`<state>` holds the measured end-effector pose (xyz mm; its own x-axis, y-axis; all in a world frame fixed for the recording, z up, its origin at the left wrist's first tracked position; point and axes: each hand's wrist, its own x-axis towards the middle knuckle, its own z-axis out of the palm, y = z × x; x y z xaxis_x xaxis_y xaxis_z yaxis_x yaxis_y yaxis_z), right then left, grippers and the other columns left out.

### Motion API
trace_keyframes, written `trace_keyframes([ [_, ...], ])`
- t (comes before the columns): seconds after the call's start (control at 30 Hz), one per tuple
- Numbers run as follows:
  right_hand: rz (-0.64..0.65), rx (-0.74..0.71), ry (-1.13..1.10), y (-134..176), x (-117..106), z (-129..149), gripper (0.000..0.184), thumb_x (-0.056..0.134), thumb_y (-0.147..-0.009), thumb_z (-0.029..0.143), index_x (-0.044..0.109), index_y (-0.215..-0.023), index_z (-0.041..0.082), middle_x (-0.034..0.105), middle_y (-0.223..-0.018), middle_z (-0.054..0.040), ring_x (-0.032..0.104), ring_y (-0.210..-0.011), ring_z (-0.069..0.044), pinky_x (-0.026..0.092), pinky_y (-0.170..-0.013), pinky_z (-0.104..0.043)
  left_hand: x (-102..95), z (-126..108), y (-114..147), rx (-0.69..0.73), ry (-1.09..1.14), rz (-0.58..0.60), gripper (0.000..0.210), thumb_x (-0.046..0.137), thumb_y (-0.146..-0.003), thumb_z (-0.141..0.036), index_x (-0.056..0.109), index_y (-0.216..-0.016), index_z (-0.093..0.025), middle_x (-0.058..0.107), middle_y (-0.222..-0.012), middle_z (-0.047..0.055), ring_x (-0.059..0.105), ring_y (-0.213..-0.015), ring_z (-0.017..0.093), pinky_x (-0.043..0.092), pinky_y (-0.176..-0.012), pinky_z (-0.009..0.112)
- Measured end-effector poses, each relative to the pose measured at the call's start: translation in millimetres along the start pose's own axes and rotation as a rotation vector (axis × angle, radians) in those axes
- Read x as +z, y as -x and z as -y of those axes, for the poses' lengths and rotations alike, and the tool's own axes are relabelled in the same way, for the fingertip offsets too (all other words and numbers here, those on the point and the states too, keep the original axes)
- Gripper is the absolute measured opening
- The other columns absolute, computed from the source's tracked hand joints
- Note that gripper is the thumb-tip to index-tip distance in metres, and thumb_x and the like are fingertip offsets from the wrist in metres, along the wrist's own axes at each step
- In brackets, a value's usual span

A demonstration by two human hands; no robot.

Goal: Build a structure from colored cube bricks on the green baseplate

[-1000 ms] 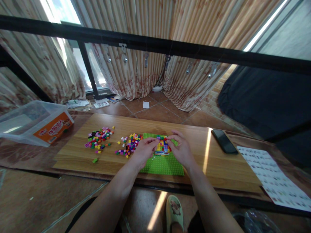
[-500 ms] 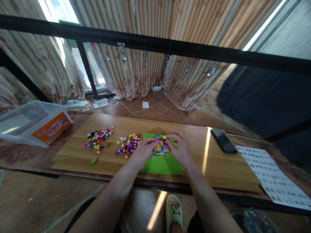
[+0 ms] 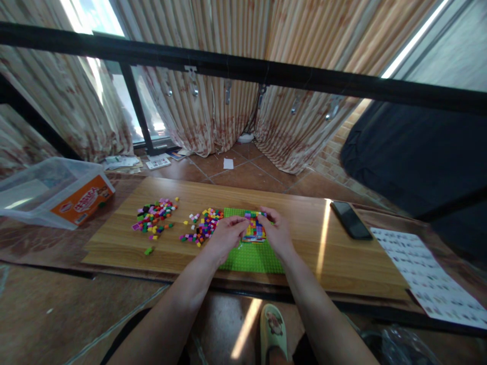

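Note:
A block of colourful toy bricks (image 3: 255, 232), built up in rows, sits on a green studded baseplate (image 3: 251, 259). My left hand (image 3: 227, 234) is at the block's left side, thumb and forefinger pinched together over its edge. Whatever lies between those fingertips is too small to make out. Curled around the upper right of the block is my right hand (image 3: 279, 232), with thumb and forefinger drawn close together at the bricks. Its fingertips partly cover the block, and I cannot make out what they hold.
Loose bricks lie in one pile (image 3: 205, 226) beside the baseplate and another pile (image 3: 155, 215) farther left. A clear plastic box (image 3: 45, 190) stands at the far left. To the right are a phone (image 3: 350, 220) and a printed sheet (image 3: 426, 276). A black rail (image 3: 243, 63) crosses beyond the table.
My right hand has shifted slightly left over the bricks, and its spread fingers have drawn closer together. My left hand keeps its pinch in nearly the same place.

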<state>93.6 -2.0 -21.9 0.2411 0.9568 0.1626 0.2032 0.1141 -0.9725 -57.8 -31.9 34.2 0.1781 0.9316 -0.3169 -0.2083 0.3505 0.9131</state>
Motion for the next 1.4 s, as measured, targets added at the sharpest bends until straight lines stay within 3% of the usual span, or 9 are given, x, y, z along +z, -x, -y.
trace_keyframes([
  [0.2, 0.038, 0.068, -0.091, -2, 1, -2, 0.039, 0.067, -0.068, 0.044, 0.07, -0.097, 0.019, 0.072, -0.096, -0.0055, 0.064, -0.085, -0.02, 0.052, -0.078, -0.036, 0.6, 1, 0, 0.001, -0.016, 0.012, 0.018, 0.065, -0.075, -0.029, 0.058, -0.068, -0.015, 0.04, -0.047, -0.008, 0.024, -0.037, 0.002, 0.014, -0.041, 0.019],
  [0.67, -0.005, 0.157, -0.213, -5, 7, 5, 0.033, 0.072, -0.059, 0.04, 0.072, -0.084, 0.019, 0.07, -0.078, -0.0019, 0.06, -0.065, -0.015, 0.05, -0.064, -0.03, 1.3, 5, 0, 0.011, -0.026, 0.008, 0.018, 0.065, -0.076, -0.03, 0.058, -0.069, -0.015, 0.046, -0.051, -0.006, 0.026, -0.037, 0.001, 0.014, -0.041, 0.019],
  [0.9, -0.004, 0.161, -0.273, -1, 7, 6, 0.036, 0.075, -0.059, 0.041, 0.072, -0.087, 0.019, 0.072, -0.083, -0.0024, 0.063, -0.071, -0.016, 0.053, -0.067, -0.031, 1.8, 4, 0, -0.015, 0.041, -0.021, 0.026, 0.067, -0.077, -0.039, 0.063, -0.079, -0.013, 0.049, -0.053, -0.005, 0.024, -0.036, 0.0, 0.012, -0.041, 0.019],
  [1.07, -0.086, 0.126, -0.38, -1, -2, 7, 0.041, 0.074, -0.065, 0.045, 0.07, -0.097, 0.02, 0.073, -0.097, -0.0051, 0.066, -0.087, -0.018, 0.052, -0.082, -0.035, 0.5, 1, -2, -0.025, 0.127, -0.06, 0.025, 0.061, -0.079, -0.035, 0.064, -0.084, -0.011, 0.054, -0.058, -0.002, 0.034, -0.039, 0.002, 0.015, -0.041, 0.017],
  [1.23, -0.225, 0.028, -0.22, -1, -13, 18, 0.031, 0.07, -0.069, 0.044, 0.071, -0.087, 0.019, 0.073, -0.089, -0.0052, 0.066, -0.084, -0.02, 0.051, -0.079, -0.036, 0.7, -2, -1, -0.041, 0.224, -0.065, 0.02, 0.059, -0.069, -0.017, 0.067, -0.086, -0.012, 0.062, -0.065, 0.001, 0.047, -0.047, 0.005, 0.028, -0.045, 0.017],
  [1.3, -0.181, -0.053, -0.149, 5, -14, 24, 0.026, 0.067, -0.074, 0.042, 0.071, -0.084, 0.019, 0.073, -0.083, -0.0047, 0.066, -0.079, -0.019, 0.052, -0.077, -0.036, 0.6, -4, 0, -0.046, 0.26, -0.062, 0.023, 0.058, -0.063, -0.01, 0.067, -0.084, -0.011, 0.064, -0.068, 0.003, 0.051, -0.051, 0.006, 0.034, -0.049, 0.018],
  [1.4, -0.018, -0.209, -0.046, 17, -11, 35, 0.019, 0.063, -0.08, 0.038, 0.072, -0.085, 0.022, 0.072, -0.087, -0.0045, 0.066, -0.082, -0.02, 0.052, -0.076, -0.035, -0.3, -4, 0, -0.033, 0.292, -0.035, 0.024, 0.059, -0.061, -0.006, 0.068, -0.082, -0.01, 0.066, -0.071, 0.004, 0.053, -0.054, 0.006, 0.037, -0.052, 0.018],
])
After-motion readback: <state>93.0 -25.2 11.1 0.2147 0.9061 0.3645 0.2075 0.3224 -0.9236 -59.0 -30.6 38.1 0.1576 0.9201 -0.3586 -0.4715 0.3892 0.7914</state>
